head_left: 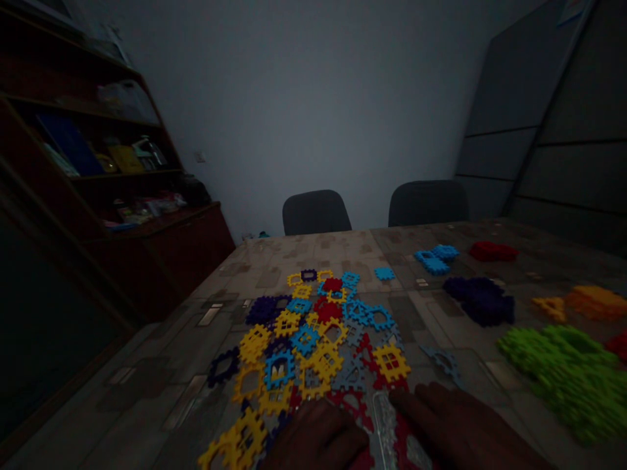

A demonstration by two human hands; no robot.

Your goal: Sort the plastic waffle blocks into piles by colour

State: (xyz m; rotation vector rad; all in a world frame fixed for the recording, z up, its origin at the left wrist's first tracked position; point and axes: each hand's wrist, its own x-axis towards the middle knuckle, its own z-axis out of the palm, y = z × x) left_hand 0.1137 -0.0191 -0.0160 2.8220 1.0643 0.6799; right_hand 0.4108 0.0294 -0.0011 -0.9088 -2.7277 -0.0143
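Observation:
A loose heap of toothed plastic building tiles (pixel 327 359) in yellow, blue, purple, grey and red spreads across the table before me. My left hand (pixel 313 438) lies on its near edge, fingers bent and pressed together; whatever is under them is hidden. To its right, my right hand (pixel 453 418) rests low with fingers stretched out, the fingertips at some red tiles (pixel 402 434). Between both hands sits a pale, shiny oblong piece (pixel 385 427) whose kind I cannot make out. A yellow window-shaped tile (pixel 390 362) lies just beyond the right fingertips, with a grey tile (pixel 443 362) farther right.
Sorted by colour on the right are green tiles (pixel 563 372), orange tiles (pixel 597 301), purple tiles (pixel 480 299), red tiles (pixel 492 250) and blue tiles (pixel 435 259). Two dark chairs (pixel 316 212) stand behind the patterned table (pixel 196 352). A wooden shelf unit (pixel 161 261) is at the left.

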